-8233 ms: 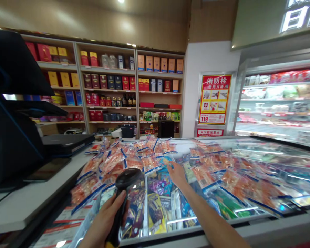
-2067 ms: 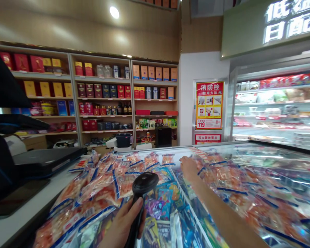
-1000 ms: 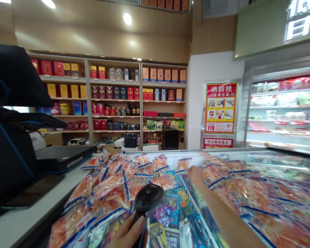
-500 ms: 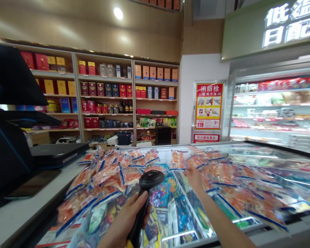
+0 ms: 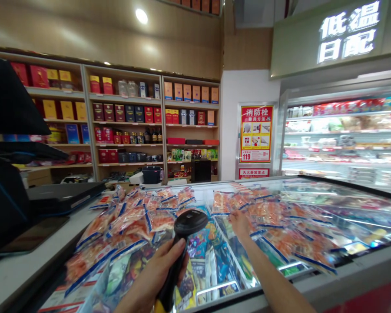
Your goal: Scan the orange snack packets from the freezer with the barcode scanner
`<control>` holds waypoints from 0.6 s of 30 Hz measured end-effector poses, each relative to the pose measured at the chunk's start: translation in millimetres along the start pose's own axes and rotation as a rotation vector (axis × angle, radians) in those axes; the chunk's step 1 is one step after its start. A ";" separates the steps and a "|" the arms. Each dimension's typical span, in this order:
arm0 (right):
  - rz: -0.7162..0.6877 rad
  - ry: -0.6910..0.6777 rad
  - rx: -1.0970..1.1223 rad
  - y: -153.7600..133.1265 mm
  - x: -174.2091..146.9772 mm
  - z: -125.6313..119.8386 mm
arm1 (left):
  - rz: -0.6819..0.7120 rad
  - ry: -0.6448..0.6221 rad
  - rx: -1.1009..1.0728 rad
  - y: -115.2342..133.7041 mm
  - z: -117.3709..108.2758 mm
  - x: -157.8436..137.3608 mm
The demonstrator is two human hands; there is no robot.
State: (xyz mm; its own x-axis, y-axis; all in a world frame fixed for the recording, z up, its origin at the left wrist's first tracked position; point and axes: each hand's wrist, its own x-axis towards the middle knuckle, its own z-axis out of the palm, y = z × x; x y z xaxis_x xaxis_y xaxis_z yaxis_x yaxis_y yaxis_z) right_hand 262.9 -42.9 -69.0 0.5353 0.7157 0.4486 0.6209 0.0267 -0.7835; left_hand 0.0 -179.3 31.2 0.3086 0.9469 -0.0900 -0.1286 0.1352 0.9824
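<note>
My left hand is wrapped round the handle of a black barcode scanner, whose head tilts up over the freezer. My right hand reaches forward, its bent fingers at the lower edge of a clear, blue-edged bag of orange-pink food; the fingertips are partly hidden. Similar bags lie heaped on the left side of the freezer's glass top. More of these bags spread out to the right of my right hand.
Under the glass, the chest freezer holds colourful packets and a white wire divider. At left stand a counter with a phone and a dark flat device. Shelves line the back wall; a lit display fridge stands right.
The view has turned slightly right, so the surroundings shift left. My left hand still holds the scanner, and my right hand stays by the same bag.
</note>
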 end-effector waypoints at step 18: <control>-0.075 -0.046 -0.652 -25.6 30.5 -9.4 | 0.108 0.053 0.066 0.9 -12.8 15.1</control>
State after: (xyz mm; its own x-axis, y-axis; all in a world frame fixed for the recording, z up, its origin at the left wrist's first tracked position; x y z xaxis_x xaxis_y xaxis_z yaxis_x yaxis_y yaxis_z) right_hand 268.7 -28.3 -31.2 0.4609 0.7578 0.4619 0.8831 -0.3402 -0.3231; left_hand -7.5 -161.1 28.6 0.2462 0.9692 0.0105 -0.0956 0.0135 0.9953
